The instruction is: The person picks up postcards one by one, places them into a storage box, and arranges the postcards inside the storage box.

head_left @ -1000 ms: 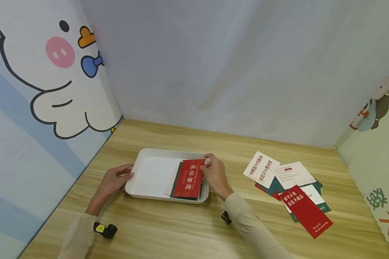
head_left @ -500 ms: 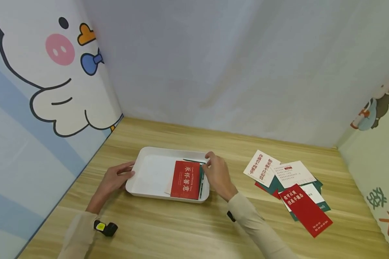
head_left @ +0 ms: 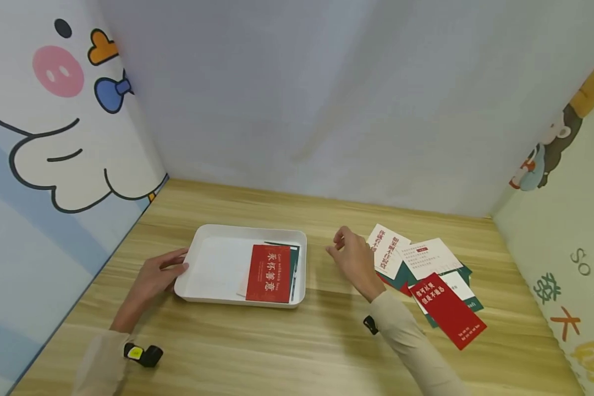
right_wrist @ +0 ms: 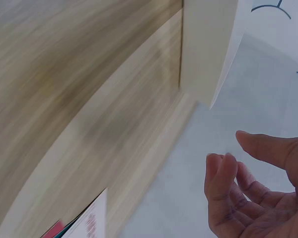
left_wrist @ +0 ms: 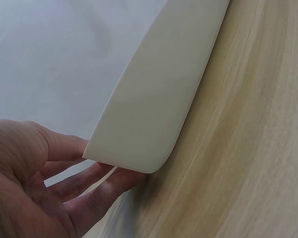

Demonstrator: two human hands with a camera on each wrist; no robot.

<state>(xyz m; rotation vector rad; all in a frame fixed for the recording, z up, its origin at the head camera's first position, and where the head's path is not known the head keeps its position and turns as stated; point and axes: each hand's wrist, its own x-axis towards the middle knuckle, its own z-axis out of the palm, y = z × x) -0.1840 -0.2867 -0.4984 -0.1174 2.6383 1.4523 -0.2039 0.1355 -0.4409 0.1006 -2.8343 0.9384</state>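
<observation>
A white tray [head_left: 218, 269] lies on the wooden table. My left hand [head_left: 150, 281] holds its left end, the thumb at the rim and the other fingers under the corner in the left wrist view, where the tray wall [left_wrist: 149, 94] fills the middle. Inside the tray's right half, a red card [head_left: 269, 274] with pale characters overlaps a green one [head_left: 295, 267]. Between the tray and the loose cards, my right hand [head_left: 356, 261] is raised over the table with fingers loosely bent and nothing in them; the right wrist view shows this empty hand [right_wrist: 253, 193] too.
To the right lies a spread of overlapping cards: a white card [head_left: 388, 250] with red characters, another white card [head_left: 429, 258], a long red card [head_left: 447, 311] and green ones beneath. A grey curtain [head_left: 302, 99] stands behind the table, with printed sheets at both sides.
My right hand has let go of the red card, which now lies flat in the tray, and has moved right toward the loose cards. The left hand stays at the tray.
</observation>
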